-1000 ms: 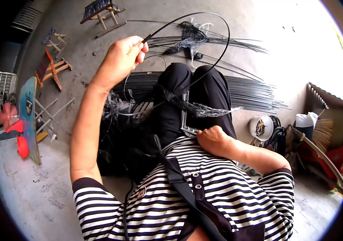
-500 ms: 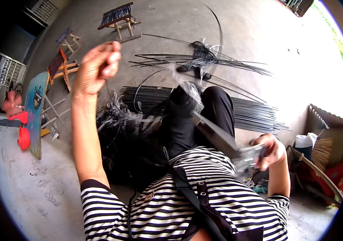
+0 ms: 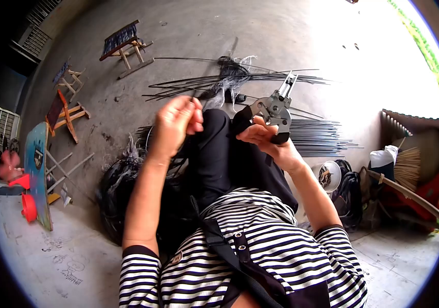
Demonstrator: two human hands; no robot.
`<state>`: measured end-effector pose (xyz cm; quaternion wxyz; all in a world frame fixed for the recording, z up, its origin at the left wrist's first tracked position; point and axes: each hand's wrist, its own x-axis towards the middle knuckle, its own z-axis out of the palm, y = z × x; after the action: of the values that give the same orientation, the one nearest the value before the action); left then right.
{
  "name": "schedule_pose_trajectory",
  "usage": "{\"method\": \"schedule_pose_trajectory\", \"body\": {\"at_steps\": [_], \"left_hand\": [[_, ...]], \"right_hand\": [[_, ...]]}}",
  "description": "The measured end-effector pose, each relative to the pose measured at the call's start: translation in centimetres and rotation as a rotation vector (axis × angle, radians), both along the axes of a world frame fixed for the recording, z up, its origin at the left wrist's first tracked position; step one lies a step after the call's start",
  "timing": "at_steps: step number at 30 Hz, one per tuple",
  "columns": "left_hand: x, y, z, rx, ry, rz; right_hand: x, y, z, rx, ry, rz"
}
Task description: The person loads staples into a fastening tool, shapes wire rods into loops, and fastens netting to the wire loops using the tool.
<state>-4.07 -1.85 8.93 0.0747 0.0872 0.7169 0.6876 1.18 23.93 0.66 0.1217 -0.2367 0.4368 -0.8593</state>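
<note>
My left hand (image 3: 176, 126) is closed in a pinch above my left knee. A short dark end of a thin black strand (image 3: 193, 94) shows at its fingertips; the rest of it is hard to follow. My right hand (image 3: 266, 137), over my right thigh, grips a wire stripper (image 3: 275, 109) with black handles, riveted metal plates and a narrow nose pointing up and away. Beyond my knees, long black strands (image 3: 178, 83) lie on the floor, crossed by a bunch with pale frayed fibres (image 3: 230, 77). A thick bundle of black strands (image 3: 319, 137) lies closer, partly behind my legs.
Left of my legs is a heap of black material (image 3: 114, 192). Folding stools (image 3: 122, 43) stand at the far left, near a blue board (image 3: 37, 169) and a red fan (image 3: 10, 165). A white bucket (image 3: 329, 176) and a broom (image 3: 408, 167) are at right.
My left hand has come down and inward from its raised position. My right hand has swung up and forward with the wire stripper, from beside my waist to above my thigh.
</note>
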Motion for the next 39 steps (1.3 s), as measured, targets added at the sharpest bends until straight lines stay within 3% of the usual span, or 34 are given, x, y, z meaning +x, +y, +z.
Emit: {"method": "schedule_pose_trajectory", "body": {"at_steps": [3,5,6,8,12,15,19,23,27,28,31,35,39], "left_hand": [[0.0,3.7,-4.5,-0.146,0.182,0.057],[0.7,5.8,-4.3,-0.246,0.178,0.088],[1.1,6.8,-5.0,-0.286,0.328,0.153],[0.9,7.1,-5.5,-0.252,0.291,0.146],[1.8,7.6,-4.7,-0.138,0.042,0.157],[2.1,7.7,-6.0,-0.158,0.09,0.138],[2.6,8.0,-7.0,-0.13,0.044,0.127],[3.1,8.0,-8.0,-0.106,-0.007,0.123],[1.7,6.9,-8.5,-0.248,0.243,0.105],[1.7,6.1,-7.5,-0.171,0.073,0.111],[1.3,4.2,-6.5,-0.084,0.06,0.132],[1.5,3.9,-4.5,-0.103,0.107,0.148],[1.7,3.6,-3.5,-0.202,0.261,0.128]], "right_hand": [[0.5,-1.8,1.1,-0.113,-0.031,0.037],[0.9,-2.6,1.2,0.015,0.012,-0.05],[1.0,-2.5,0.9,0.101,0.003,-0.07],[1.0,-2.9,0.9,0.179,0.059,-0.139],[2.6,-2.7,1.7,0.114,-0.279,-0.088],[3.4,-2.0,2.0,0.164,-0.45,-0.004],[3.7,-1.7,1.6,0.265,-0.476,-0.045],[4.1,-1.3,1.3,0.197,-0.519,0.011],[3.6,-1.2,2.5,0.266,-0.467,-0.16],[3.4,-0.6,2.5,0.33,-0.32,-0.248],[2.1,0.5,3.3,0.916,-0.144,-0.445],[0.7,-0.6,3.6,1.366,0.004,-0.55],[0.2,-2.3,3.6,1.419,0.13,-0.438]]}}
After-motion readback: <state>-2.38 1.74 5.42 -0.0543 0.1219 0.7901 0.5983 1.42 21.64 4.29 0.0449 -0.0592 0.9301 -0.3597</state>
